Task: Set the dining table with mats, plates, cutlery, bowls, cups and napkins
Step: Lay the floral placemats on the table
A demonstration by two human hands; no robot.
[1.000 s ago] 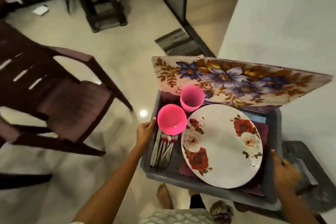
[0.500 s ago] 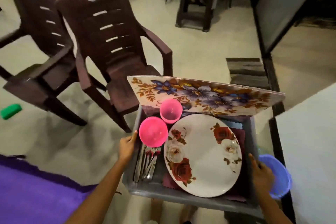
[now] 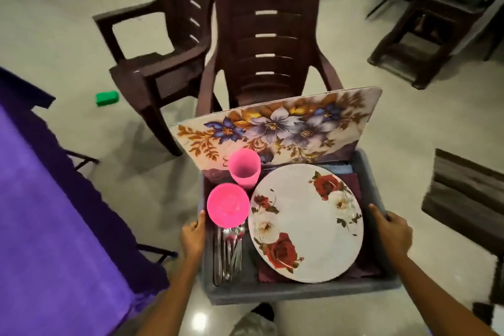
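Note:
I carry a grey tub [image 3: 300, 293] above the floor. My left hand [image 3: 194, 234] grips its left rim and my right hand [image 3: 391, 232] grips its right rim. Inside lie a white plate with red roses [image 3: 305, 222], a pink bowl [image 3: 227, 204], a pink cup [image 3: 244, 168] and several pieces of cutlery [image 3: 229, 251]. A flowered mat [image 3: 278, 131] leans upright against the tub's far side. Dark red cloths [image 3: 347, 180] and a blue one [image 3: 336, 168] show under the plate.
A table with a purple cloth [image 3: 49, 213] fills the left. Two brown plastic chairs [image 3: 261, 43] stand just beyond the tub. A wooden stool [image 3: 425, 33] is at the far right, a dark floor mat [image 3: 466, 194] at the right, a green sponge [image 3: 107, 97] on the floor.
The view has swung left as I turn with the tub: the white wall is gone, the chairs are straight ahead and the purple table has come in at the left. Both hands keep their grip.

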